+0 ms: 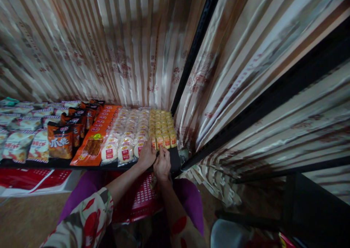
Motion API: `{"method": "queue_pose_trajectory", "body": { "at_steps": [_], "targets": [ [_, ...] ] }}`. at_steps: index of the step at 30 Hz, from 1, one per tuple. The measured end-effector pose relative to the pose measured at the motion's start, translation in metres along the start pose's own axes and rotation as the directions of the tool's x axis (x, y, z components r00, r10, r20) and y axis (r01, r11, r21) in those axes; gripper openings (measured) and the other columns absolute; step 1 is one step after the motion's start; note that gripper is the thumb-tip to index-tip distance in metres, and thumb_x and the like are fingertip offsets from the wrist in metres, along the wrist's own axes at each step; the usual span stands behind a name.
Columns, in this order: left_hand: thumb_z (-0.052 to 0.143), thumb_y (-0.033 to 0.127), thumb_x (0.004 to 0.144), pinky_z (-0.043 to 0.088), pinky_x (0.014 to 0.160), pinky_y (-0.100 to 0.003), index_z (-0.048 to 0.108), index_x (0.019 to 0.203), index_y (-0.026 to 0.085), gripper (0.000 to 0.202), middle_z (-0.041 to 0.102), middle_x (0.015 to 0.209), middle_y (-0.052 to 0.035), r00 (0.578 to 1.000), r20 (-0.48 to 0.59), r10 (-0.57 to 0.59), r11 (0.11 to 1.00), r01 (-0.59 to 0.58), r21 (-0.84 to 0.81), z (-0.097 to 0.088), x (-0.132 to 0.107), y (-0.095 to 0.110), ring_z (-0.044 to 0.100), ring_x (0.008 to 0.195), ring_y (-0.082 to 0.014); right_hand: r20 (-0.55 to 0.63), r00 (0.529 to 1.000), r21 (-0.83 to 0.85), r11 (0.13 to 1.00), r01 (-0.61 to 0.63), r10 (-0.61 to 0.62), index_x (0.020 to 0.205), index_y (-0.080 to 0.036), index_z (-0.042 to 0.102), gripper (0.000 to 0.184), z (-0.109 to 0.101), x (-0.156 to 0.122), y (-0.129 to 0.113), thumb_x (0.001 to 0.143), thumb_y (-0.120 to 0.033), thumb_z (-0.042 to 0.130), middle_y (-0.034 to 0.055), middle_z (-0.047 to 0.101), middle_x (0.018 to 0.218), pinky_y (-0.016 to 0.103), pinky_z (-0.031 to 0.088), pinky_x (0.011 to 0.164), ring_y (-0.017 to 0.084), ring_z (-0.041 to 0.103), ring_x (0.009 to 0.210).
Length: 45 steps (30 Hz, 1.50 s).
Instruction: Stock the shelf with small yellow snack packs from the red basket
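The shelf runs across in front of my knees, and below it a red basket shows between them. On the shelf's right end lie the yellow packs in close rows, with the white packs just left of them. Working well at the near end of the yellow block calls, I judge, for a light, even touch: each front pack level with its neighbours, square to the bare strip of shelf, pressed gently so that nothing behind bunches up or tips. I would brace the side with one hand and nudge with the other. My forearms reach forward and converge. My left hand slants to the block's near left corner; my right hand points up at the front. Its fingers are bunched close; whether either hand pinches a pack, I cannot tell.
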State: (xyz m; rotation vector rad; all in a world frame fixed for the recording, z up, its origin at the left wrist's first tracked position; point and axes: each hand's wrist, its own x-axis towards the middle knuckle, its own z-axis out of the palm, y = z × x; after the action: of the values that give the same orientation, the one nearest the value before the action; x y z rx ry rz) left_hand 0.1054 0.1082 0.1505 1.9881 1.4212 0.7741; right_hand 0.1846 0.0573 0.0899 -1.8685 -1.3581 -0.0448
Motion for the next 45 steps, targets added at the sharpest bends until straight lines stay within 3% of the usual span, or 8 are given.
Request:
{"method": "queue_pose_trajectory", "body": {
  "at_steps": [4, 13, 28, 32, 35, 40, 42, 45],
  "targets": [
    [0.042, 0.012, 0.078, 0.042, 0.091, -0.037, 0.040, 0.130, 0.011, 0.052, 0.053, 0.110, -0.0148, 0.999, 0.026, -0.023, 0.999, 0.022, 0.040, 0.001, 0.002, -0.001, 0.052, 0.103, -0.0224, 0.013, 1.000, -0.008, 1.000, -0.018, 0.018, 0.126, -0.017, 0.048, 0.050, 0.000, 0.001, -0.001, 0.079, -0.010, 0.033, 0.0114, 0.050, 0.108, 0.033, 0.045, 0.088, 0.020, 0.048, 0.102],
    [0.041, 0.010, 0.079, 0.042, 0.093, -0.037, 0.041, 0.128, 0.016, 0.049, 0.054, 0.108, -0.0104, 0.999, -0.006, 0.035, 0.999, -0.035, 0.025, -0.003, -0.003, 0.000, 0.052, 0.102, -0.0198, 0.028, 0.996, 0.027, 0.996, -0.087, 0.087, 0.127, -0.017, 0.047, 0.051, 0.000, 0.002, -0.003, 0.078, -0.012, 0.034, 0.0105, 0.049, 0.109, 0.032, 0.042, 0.090, 0.018, 0.050, 0.099],
    [0.038, 0.008, 0.079, 0.045, 0.091, -0.037, 0.048, 0.121, 0.013, 0.043, 0.051, 0.114, -0.0132, 0.998, 0.038, 0.059, 0.998, -0.060, 0.023, 0.002, -0.012, -0.003, 0.054, 0.103, -0.0206, 0.025, 0.996, 0.051, 0.995, -0.085, 0.084, 0.127, -0.018, 0.048, 0.048, -0.002, 0.002, -0.003, 0.081, -0.014, 0.033, 0.0104, 0.050, 0.107, 0.033, 0.045, 0.086, 0.018, 0.052, 0.096],
    [0.038, 0.006, 0.078, 0.046, 0.091, -0.035, 0.049, 0.118, 0.014, 0.043, 0.052, 0.113, -0.0117, 0.993, 0.040, 0.114, 0.991, -0.117, 0.065, 0.003, -0.014, -0.003, 0.053, 0.104, -0.0193, -0.005, 0.995, 0.170, 0.981, -0.093, 0.095, 0.126, -0.017, 0.048, 0.047, -0.006, 0.002, -0.001, 0.081, -0.013, 0.032, 0.0103, 0.050, 0.108, 0.032, 0.046, 0.084, 0.016, 0.055, 0.089],
    [0.038, 0.004, 0.076, 0.046, 0.092, -0.034, 0.050, 0.118, 0.013, 0.045, 0.053, 0.111, -0.0118, 0.981, 0.055, 0.188, 0.972, -0.194, 0.132, 0.002, -0.015, -0.001, 0.053, 0.104, -0.0192, -0.059, 0.996, 0.231, 0.971, -0.056, 0.071, 0.124, -0.016, 0.050, 0.043, -0.012, 0.004, 0.000, 0.084, -0.016, 0.031, 0.0117, 0.050, 0.107, 0.033, 0.046, 0.086, 0.017, 0.054, 0.095],
    [0.040, 0.006, 0.076, 0.032, 0.105, -0.046, 0.048, 0.123, 0.010, 0.048, 0.045, 0.132, -0.0155, 0.921, 0.038, 0.388, 0.875, -0.381, 0.300, 0.006, -0.018, -0.005, 0.031, 0.130, -0.0267, -0.171, 0.985, 0.097, 0.995, -0.012, 0.028, 0.128, -0.011, 0.044, 0.043, -0.019, 0.018, 0.004, 0.089, -0.023, 0.032, 0.0177, 0.044, 0.127, 0.044, 0.033, 0.101, 0.024, 0.036, 0.123],
    [0.039, 0.008, 0.078, 0.027, 0.107, -0.050, 0.042, 0.129, 0.009, 0.052, 0.037, 0.140, -0.0159, 0.896, 0.039, 0.443, 0.833, -0.427, 0.351, 0.010, -0.018, -0.009, 0.021, 0.135, -0.0278, -0.168, 0.986, 0.043, 0.999, -0.008, 0.015, 0.133, -0.010, 0.037, 0.047, -0.018, 0.026, 0.008, 0.090, -0.026, 0.031, 0.0191, 0.034, 0.138, 0.048, 0.029, 0.103, 0.026, 0.026, 0.131],
    [0.036, 0.010, 0.080, 0.025, 0.108, -0.051, 0.035, 0.134, 0.009, 0.054, 0.034, 0.142, -0.0157, 0.870, 0.065, 0.489, 0.784, -0.471, 0.405, 0.017, -0.017, -0.015, 0.018, 0.137, -0.0265, -0.129, 0.991, 0.000, 1.000, -0.018, 0.018, 0.138, -0.011, 0.028, 0.051, -0.013, 0.035, 0.016, 0.090, -0.030, 0.029, 0.0187, 0.022, 0.145, 0.051, 0.028, 0.103, 0.028, 0.017, 0.135]
  ]
}}
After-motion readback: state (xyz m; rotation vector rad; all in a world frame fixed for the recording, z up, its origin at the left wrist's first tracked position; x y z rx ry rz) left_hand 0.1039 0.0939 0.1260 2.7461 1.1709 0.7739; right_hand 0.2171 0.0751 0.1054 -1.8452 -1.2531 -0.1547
